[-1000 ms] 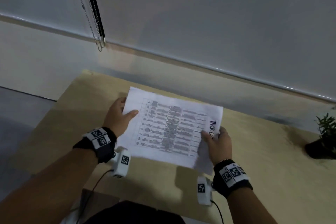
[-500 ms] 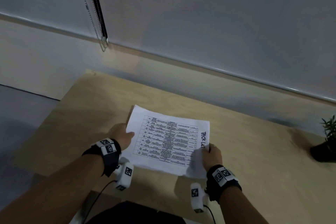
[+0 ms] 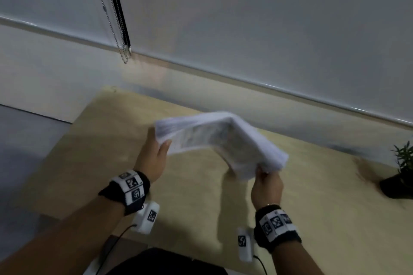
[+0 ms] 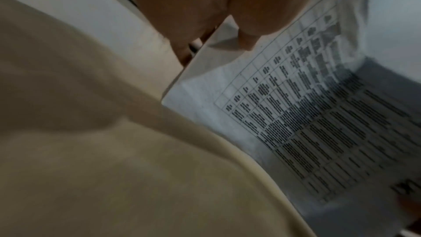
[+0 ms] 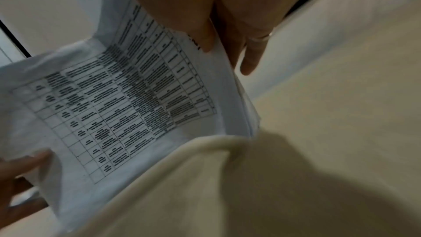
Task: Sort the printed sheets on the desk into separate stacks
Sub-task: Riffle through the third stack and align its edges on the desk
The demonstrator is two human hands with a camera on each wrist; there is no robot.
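Observation:
A stack of white printed sheets hangs in the air above the wooden desk, bent upward into an arch. My left hand grips its left edge, thumb on the printed side. My right hand pinches its right edge, lower and nearer to me. In the left wrist view the sheets show a printed table, with my thumb on them. The right wrist view shows the same table on the sheets, held between my thumb and fingers; the stack's edge shows several sheets.
A small potted plant stands at the desk's right edge. A wall with a roller blind and its bead chain rises behind the desk. The desk's left edge drops to grey floor.
The stack lay low over the desk, nearly flat; now both hands have raised it and pushed its ends together, so it bows upward. The picture is blurred by motion.

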